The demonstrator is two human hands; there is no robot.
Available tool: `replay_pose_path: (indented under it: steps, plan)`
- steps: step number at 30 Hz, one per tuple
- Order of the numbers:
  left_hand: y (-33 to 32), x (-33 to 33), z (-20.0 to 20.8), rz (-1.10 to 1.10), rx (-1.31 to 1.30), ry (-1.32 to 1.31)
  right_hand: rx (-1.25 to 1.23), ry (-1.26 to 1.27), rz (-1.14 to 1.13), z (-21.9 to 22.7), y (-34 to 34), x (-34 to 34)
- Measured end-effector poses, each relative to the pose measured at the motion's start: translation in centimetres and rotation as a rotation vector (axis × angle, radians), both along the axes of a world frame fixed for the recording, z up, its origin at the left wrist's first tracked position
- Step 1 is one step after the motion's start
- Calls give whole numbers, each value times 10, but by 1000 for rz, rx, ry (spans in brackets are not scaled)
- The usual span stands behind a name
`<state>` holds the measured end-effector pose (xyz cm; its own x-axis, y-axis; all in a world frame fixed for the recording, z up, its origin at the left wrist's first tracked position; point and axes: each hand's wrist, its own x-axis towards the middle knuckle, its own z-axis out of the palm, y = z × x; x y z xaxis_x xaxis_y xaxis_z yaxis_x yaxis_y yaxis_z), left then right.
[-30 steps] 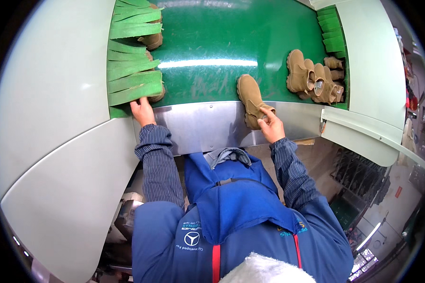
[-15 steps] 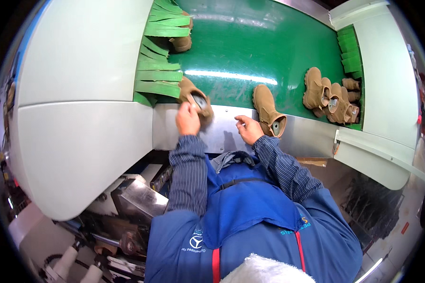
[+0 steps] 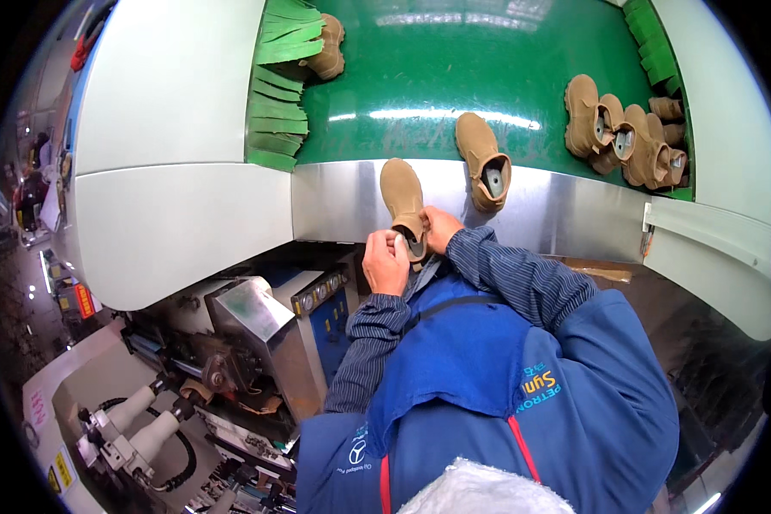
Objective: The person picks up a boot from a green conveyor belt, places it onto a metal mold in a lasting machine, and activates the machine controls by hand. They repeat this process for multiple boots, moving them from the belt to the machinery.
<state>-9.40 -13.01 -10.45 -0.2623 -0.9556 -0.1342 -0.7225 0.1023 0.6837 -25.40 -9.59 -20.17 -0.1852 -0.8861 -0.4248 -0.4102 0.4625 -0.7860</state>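
A tan boot [image 3: 402, 195] is held over the metal ledge [image 3: 334, 201], its toe away from me and its opening toward me. My left hand [image 3: 387, 262] pinches the left side of its collar near the opening. At the collar's right side, my right hand [image 3: 440, 229] grips with closed fingers. Another tan boot [image 3: 481, 146] stands just to the right, toe on the green belt and heel over the ledge; a grey insert with a hole shows inside it. Neither hand touches that one.
Several tan boots [image 3: 632, 146] are lined up at the belt's right end, by green strip curtains [image 3: 654, 43]. One more boot [image 3: 327, 51] pokes out from the left strip curtain [image 3: 278, 111]. White housings [image 3: 171, 86] flank the green belt [image 3: 385, 77]. Machinery [image 3: 223, 360] stands at lower left.
The boot has come from the left curtain to the middle of the ledge, in front of me. My right hand, empty before, has closed on it too. The view has shifted slightly.
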Motion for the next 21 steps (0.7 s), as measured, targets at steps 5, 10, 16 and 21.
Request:
replay_pose_path:
  steps: [5, 10, 16, 21]
  plan:
    - [-3, -32, 1, -207, 192, -388, 16, -14, 129, -1, 8, -15]
    - [-8, -43, -21, -170, 134, -465, -60, 17, 301, -4, 5, -29]
    - [-10, -27, -30, -141, 108, -433, -66, -7, 448, -14, -13, -30]
    - [-14, -17, -28, -117, 112, -381, 40, -11, 424, -14, -34, -23]
